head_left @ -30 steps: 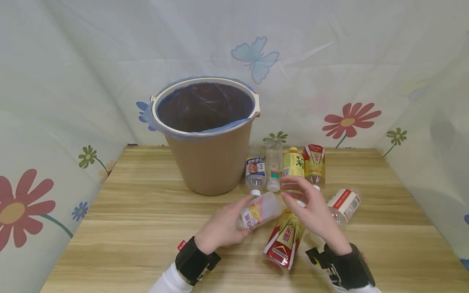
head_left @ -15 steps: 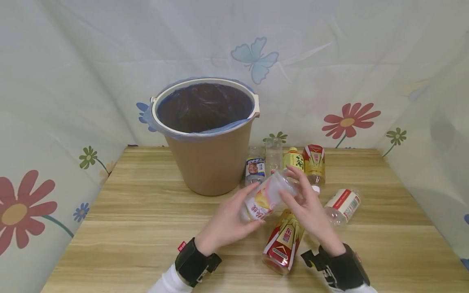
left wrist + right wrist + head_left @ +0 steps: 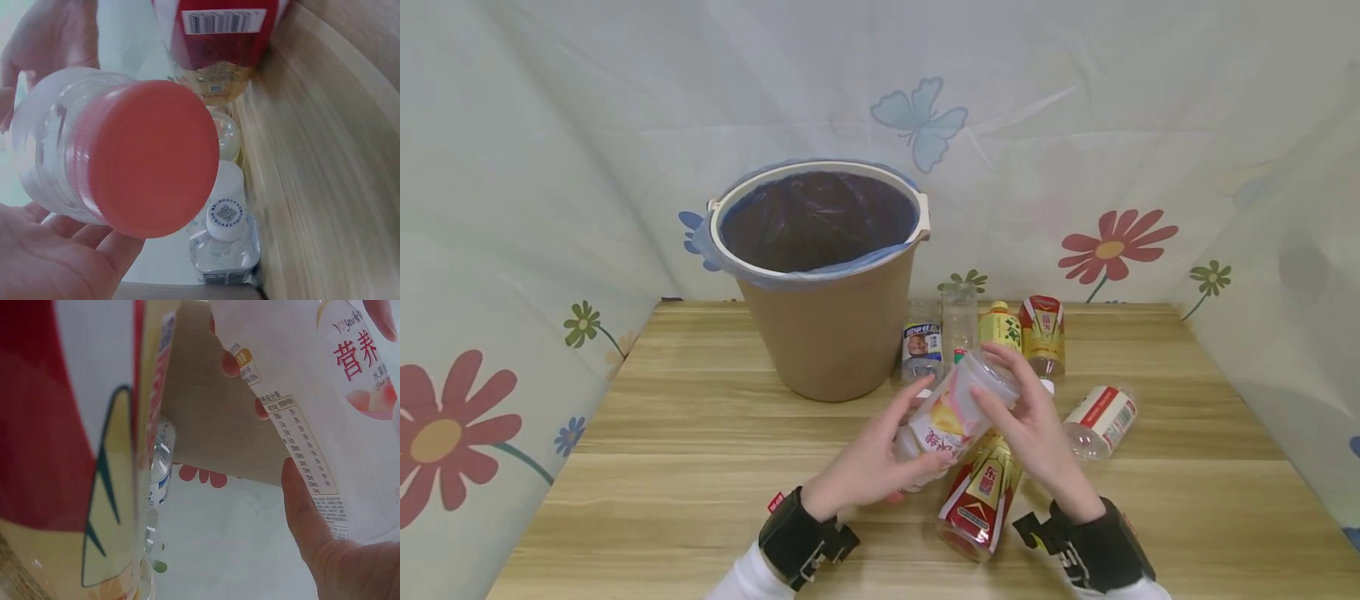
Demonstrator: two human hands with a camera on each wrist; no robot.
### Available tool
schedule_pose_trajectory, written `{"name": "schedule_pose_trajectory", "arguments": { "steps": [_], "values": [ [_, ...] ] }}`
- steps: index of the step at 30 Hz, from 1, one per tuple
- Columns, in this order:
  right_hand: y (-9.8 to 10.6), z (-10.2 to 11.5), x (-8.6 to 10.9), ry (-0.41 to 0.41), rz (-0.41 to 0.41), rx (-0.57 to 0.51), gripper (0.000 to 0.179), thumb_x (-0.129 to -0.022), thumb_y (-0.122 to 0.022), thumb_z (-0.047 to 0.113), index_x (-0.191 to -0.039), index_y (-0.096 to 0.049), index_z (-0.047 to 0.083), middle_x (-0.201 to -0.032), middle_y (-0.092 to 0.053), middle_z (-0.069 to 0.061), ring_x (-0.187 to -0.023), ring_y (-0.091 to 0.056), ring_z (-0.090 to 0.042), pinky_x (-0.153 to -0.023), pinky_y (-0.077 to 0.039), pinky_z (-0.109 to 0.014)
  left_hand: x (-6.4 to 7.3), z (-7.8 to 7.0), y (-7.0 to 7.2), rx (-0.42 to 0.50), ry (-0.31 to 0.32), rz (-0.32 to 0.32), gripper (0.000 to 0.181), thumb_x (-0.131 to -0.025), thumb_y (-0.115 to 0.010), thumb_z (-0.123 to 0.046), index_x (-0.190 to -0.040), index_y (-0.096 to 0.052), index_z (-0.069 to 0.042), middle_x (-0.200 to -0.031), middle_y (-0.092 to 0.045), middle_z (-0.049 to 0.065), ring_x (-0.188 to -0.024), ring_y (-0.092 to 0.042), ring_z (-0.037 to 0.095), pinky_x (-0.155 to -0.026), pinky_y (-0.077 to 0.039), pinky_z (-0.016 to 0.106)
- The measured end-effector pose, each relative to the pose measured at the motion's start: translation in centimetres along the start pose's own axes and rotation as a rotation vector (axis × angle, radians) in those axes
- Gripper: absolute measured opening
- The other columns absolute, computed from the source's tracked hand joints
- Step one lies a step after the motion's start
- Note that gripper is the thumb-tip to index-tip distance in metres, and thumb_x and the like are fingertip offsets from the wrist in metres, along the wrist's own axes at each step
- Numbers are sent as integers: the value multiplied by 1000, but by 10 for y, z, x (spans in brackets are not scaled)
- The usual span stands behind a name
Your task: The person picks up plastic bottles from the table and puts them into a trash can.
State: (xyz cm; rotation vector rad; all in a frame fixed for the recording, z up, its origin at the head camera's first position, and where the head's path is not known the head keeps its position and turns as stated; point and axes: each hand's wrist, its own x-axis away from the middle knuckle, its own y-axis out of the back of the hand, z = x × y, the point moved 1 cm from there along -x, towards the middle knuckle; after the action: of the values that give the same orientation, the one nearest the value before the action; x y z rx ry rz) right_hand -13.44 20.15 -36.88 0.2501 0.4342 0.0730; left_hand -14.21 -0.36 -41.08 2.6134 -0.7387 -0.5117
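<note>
Jar of clear round plastic with white-and-pink label [image 3: 953, 417]: it could slip, since its wall looks smooth; the likely cause would be the left hand [image 3: 861, 471] and the right hand [image 3: 1039, 433] loosening at unequal moments.
Red-and-gold plastic bottle [image 3: 981, 508]: it is between five and six o'clock from the jar, partly covered by it in the head view. If the jar sinks, it may knock this bottle and make it roll. Whether the two touch, one cannot tell.
Clear plastic bottle with blue label [image 3: 922, 343] and yellow plastic bottle [image 3: 1000, 327]: they are at eleven and one o'clock from the jar; a careless push of fingers could disturb them.
Tan bucket with blue plastic liner [image 3: 827, 350]: between ten and eleven o'clock; a low swing that way could strike its wall.
Jar's place: between the two hands, tilted, its round red lid [image 3: 153, 159] toward seven o'clock and its base toward one.
Left hand's hold: at eight o'clock, thumb and fingers curled around the jar near the lid end.
Right hand's hold: at three o'clock, thumb and fingers clasping the base end; the hands appear apart from each other.
</note>
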Motion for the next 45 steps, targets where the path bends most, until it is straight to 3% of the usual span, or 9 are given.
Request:
{"name": "schedule_pose_trajectory", "arguments": {
  "steps": [3, 11, 23, 32, 36, 42, 45],
  "values": [
    [0, 1, 0, 11, 17, -49, 51, -92, -54, -1, -140, -39, 5, -134, -46, -15, -104, -54, -21, -73, -55, -33, 0, 1, 2, 97, 23, 42, 80, -87, -66, -37, -150, -18, -31, -133, -51, 4, -100, -58, 15, -80, -52, 31],
    [2, 1, 0, 47, 75, -135, 53, -91, -48, -6, -142, -37, 7, -132, -46, -17, -102, -56, -21, -73, -55, -33, 2, 1, 5, 136, 14, 99, 82, -86, -68, -31, -150, -18, -30, -118, -55, 3, -96, -59, 16, -77, -52, 33],
    [2, 2, -1, 53, 100, -145, 49, -93, -46, -4, -140, -39, 6, -127, -50, -16, -98, -55, -22, -69, -54, -31, 3, -2, 4, 172, -26, 98, 81, -85, -70, -26, -149, -20, -33, -119, -54, 4, -97, -58, 18, -77, -52, 34],
    [2, 0, -2, 77, 126, -166, 45, -96, -40, -1, -141, -35, 1, -131, -45, -18, -102, -56, -19, -73, -55, -30, 6, -8, 7, 170, -1, 82, 83, -85, -70, -26, -149, -19, -37, -123, -53, 5, -97, -59, 18, -75, -53, 33],
    [3, -1, -2, 94, 119, -211, 44, -99, -33, 3, -142, -30, -3, -139, -38, -17, -112, -53, -18, -85, -52, -28, 8, -21, 15, 162, -15, 32, 84, -83, -72, -20, -148, -21, -34, -125, -52, 6, -98, -58, 18, -77, -53, 34],
    [3, 6, -4, 146, 68, -271, 43, -99, -30, 3, -141, -29, -7, -142, -36, -16, -123, -47, -27, -95, -47, -31, 2, -67, 42, 83, -61, -89, 82, -81, -72, -8, -148, -25, -18, -121, -55, 10, -98, -58, 21, -78, -51, 38],
    [2, 11, -6, 144, 55, -253, 42, -100, -30, 4, -141, -30, -6, -142, -35, -16, -125, -45, -32, -96, -47, -31, -6, -83, 58, 13, -98, -172, 82, -80, -72, -8, -148, -26, -15, -116, -58, 11, -93, -60, 21, -73, -53, 37]
  ]
}}
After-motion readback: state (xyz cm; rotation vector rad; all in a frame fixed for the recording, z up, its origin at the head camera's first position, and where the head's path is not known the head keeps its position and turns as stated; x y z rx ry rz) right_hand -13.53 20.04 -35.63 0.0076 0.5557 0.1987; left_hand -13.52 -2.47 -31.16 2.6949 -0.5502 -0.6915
